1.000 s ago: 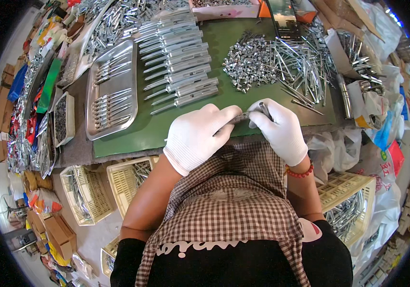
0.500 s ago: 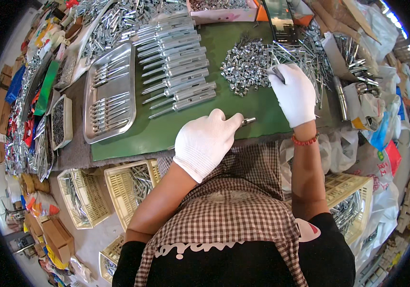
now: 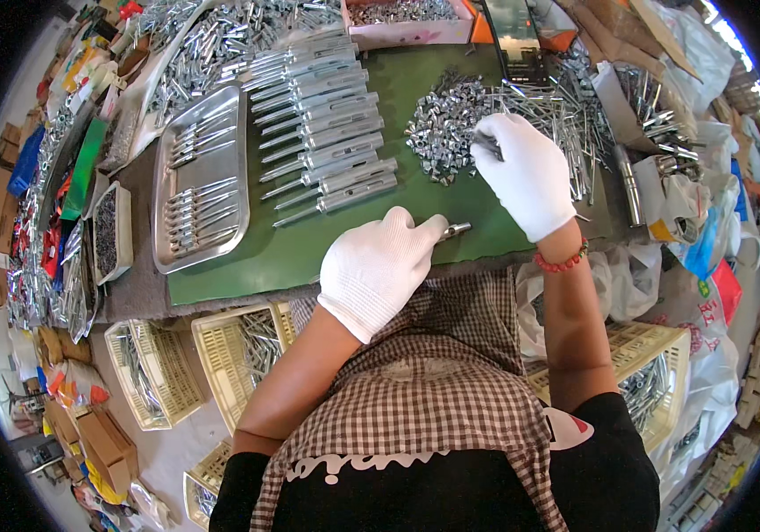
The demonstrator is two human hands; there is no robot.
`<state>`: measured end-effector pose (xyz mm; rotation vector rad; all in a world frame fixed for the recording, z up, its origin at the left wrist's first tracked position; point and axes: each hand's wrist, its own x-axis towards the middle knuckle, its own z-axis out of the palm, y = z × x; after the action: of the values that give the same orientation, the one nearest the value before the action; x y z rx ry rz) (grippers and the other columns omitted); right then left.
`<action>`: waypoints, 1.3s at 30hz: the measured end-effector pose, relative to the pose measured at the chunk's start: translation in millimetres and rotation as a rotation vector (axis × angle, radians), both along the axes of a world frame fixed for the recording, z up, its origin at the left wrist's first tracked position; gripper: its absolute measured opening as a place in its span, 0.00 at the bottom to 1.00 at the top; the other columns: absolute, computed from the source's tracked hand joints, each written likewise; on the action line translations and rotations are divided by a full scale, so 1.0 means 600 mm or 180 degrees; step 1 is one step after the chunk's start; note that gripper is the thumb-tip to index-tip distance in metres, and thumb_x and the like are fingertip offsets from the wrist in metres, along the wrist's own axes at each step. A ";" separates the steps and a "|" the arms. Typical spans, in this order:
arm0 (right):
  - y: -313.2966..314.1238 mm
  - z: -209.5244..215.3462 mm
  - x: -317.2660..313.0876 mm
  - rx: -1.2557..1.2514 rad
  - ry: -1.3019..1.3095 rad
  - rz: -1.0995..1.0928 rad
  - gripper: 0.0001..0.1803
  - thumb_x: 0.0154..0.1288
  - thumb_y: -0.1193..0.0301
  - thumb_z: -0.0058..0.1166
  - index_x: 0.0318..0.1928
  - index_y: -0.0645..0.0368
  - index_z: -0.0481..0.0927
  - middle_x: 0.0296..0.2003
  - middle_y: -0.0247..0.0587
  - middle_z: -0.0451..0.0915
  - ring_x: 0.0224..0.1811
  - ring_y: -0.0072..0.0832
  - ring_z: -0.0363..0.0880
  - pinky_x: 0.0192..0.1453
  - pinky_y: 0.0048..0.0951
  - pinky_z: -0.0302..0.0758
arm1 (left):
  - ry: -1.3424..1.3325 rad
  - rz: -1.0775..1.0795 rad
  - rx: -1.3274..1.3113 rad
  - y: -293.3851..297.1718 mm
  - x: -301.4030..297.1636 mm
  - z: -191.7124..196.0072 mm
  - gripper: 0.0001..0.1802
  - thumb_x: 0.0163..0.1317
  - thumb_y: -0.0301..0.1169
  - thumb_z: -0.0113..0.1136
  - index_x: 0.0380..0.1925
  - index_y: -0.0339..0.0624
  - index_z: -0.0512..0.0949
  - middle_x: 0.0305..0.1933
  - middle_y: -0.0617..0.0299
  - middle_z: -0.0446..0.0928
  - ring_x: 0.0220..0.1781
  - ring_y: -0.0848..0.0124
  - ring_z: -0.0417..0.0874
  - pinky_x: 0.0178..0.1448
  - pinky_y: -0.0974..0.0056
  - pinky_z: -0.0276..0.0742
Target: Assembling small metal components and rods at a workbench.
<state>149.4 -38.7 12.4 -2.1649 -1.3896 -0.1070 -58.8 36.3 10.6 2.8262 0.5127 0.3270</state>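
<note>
**A:** Start nearest you. Your left hand point(image 3: 378, 270), in a white glove, sits at the near edge of the green mat point(image 3: 415, 89), closed round a small metal piece point(image 3: 454, 230) whose silvery end pokes out past your fingers, pointing right.

**B:** And the other hand?

**A:** Your right hand point(image 3: 526, 173) is farther out, over the right side of the heap of small shiny fittings point(image 3: 442, 133). Its fingers are pinched together on something dark and small from the heap; what exactly, the picture doesn't let me tell.

**B:** So which step is that?

**A:** By my reading, you're fetching a mate for the piece you hold: one part is in hand and the second is being picked.

**B:** What does the next move need?

**A:** Likely bringing the right hand back to the left and lining the two parts up end to end, so keep the held piece steady with its open end clear.

**B:** And beyond the heap?

**A:** The thin rods point(image 3: 566, 115) lie just right of it, the row of finished long tools point(image 3: 327, 133) to its left, and the steel tray point(image 3: 201, 177) farther left.
</note>
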 end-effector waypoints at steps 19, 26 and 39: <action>-0.076 -0.014 -0.086 0.0016 0.0631 0.0524 0.07 0.58 0.71 0.66 0.37 0.55 0.87 0.34 0.39 0.82 0.35 0.35 0.82 0.39 0.32 0.77 | -0.0105 0.0011 0.0100 0.001 -0.001 -0.003 0.12 0.63 0.33 0.58 0.46 0.57 0.79 0.30 0.60 0.74 0.25 0.59 0.80 0.27 0.57 0.76; -0.038 -0.022 -0.032 0.0364 0.0559 -0.0211 0.08 0.61 0.67 0.65 0.39 0.55 0.86 0.31 0.40 0.81 0.33 0.35 0.81 0.37 0.33 0.76 | 0.0013 0.0051 0.0034 -0.003 0.000 0.000 0.11 0.63 0.33 0.57 0.46 0.58 0.79 0.30 0.60 0.74 0.25 0.59 0.80 0.28 0.56 0.76; -0.040 -0.030 -0.042 -0.0110 0.0005 0.0206 0.07 0.60 0.74 0.59 0.39 0.54 0.85 0.35 0.42 0.83 0.36 0.41 0.82 0.40 0.36 0.78 | -0.0080 0.0029 -0.0089 0.002 0.001 -0.002 0.12 0.63 0.34 0.57 0.46 0.57 0.80 0.29 0.59 0.74 0.26 0.58 0.80 0.29 0.54 0.76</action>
<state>124.1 -62.8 -5.5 -2.1451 -1.4692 -0.0576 -58.4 37.6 9.2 2.7899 0.5210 0.3540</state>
